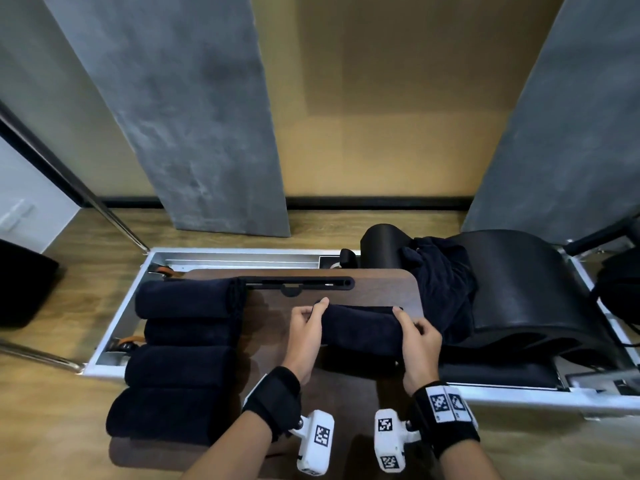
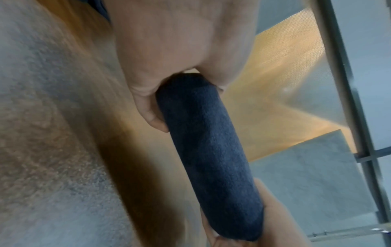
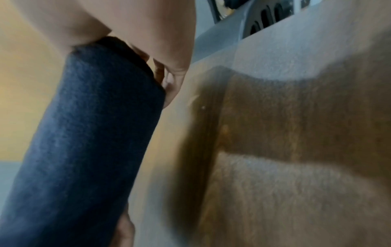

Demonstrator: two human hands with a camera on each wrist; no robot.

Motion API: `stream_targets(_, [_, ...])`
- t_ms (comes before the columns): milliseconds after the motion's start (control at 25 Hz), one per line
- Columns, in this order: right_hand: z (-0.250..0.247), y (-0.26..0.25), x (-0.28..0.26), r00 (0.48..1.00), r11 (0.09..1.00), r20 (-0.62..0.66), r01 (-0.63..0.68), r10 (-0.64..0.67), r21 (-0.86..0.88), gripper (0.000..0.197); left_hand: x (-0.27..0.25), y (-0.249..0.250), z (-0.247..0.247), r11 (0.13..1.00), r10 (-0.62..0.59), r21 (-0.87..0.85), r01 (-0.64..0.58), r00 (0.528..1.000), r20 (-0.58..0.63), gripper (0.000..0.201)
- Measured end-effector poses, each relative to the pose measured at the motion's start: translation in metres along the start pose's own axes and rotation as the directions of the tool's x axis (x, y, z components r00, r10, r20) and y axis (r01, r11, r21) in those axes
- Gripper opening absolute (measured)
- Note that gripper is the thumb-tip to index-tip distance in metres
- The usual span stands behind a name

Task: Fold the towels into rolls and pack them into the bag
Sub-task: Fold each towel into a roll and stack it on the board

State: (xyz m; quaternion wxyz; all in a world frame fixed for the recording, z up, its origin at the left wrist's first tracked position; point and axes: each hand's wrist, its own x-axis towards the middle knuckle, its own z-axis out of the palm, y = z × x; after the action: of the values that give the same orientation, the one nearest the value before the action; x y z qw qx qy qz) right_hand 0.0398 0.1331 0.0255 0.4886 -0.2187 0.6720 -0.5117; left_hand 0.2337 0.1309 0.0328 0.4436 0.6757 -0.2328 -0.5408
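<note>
Wood-look flooring and grey wall panels frame a dark tabletop [image 1: 346,282] set over a metal-framed bench. Both hands hold one dark roll [image 1: 360,329] lying crosswise on it. The left hand [image 1: 306,336] curls round the roll's left end, thumb on top and fingers tucked beneath; the right hand [image 1: 419,344] wraps the other end the same way. Each wrist view shows the roll [image 2: 207,150] running from that hand's grip to the other hand at its far end, and it looks tight and even along its length [image 3: 88,142].

Left of the grip, four finished rolls [image 1: 180,355] lie side by side, touching, in a row on the tabletop. Right of the grip, a heap of unrolled towels [image 1: 440,285] is draped against a black padded arch [image 1: 526,289]. A dark shape [image 1: 24,282] sits on the floor well to the left; I cannot tell whether it is the bag.

Risks, as I judge them: with only the ends held, the outer flap could loosen and the middle sag once the roll is lifted or a hand lets go. Setting it down hard against the row might nudge the nearest finished roll and start it uncoiling. The row's near end reaches the table edge, so crowding could push a roll off.
</note>
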Motion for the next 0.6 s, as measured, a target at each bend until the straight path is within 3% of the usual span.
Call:
stream_targets(160, [0.008,-0.019,-0.017,1.0,0.982,0.025,0.012,-0.017,0.191,0.013,-0.012,0.009,-0.011,0.985,0.154,-0.072,-0.155,0.988,-0.019,0.032])
stream_targets(280, [0.028,-0.029,-0.042,0.991,0.977,0.133,-0.013,-0.016,0.213,0.016,-0.022,0.021,-0.038,0.953,0.294,-0.058,-0.296,0.955,-0.038,0.019])
stream_targets(400, [0.065,-0.031,-0.078,0.984,0.99,0.178,-0.021,-0.004,0.136,0.011,-0.029,0.031,-0.085,0.91,0.415,0.038,-0.413,0.903,-0.11,0.02])
stream_targets(520, [0.115,-0.018,-0.114,0.98,0.995,0.195,-0.042,0.024,0.088,0.026,-0.032,0.035,-0.138,0.896,0.441,0.065,-0.439,0.867,-0.231,0.004])
stream_targets(600, [0.154,-0.008,-0.139,0.978,0.995,0.208,-0.047,0.028,0.085,0.033,-0.033,0.041,-0.179,0.903,0.419,0.058,-0.425,0.844,-0.334,0.005])
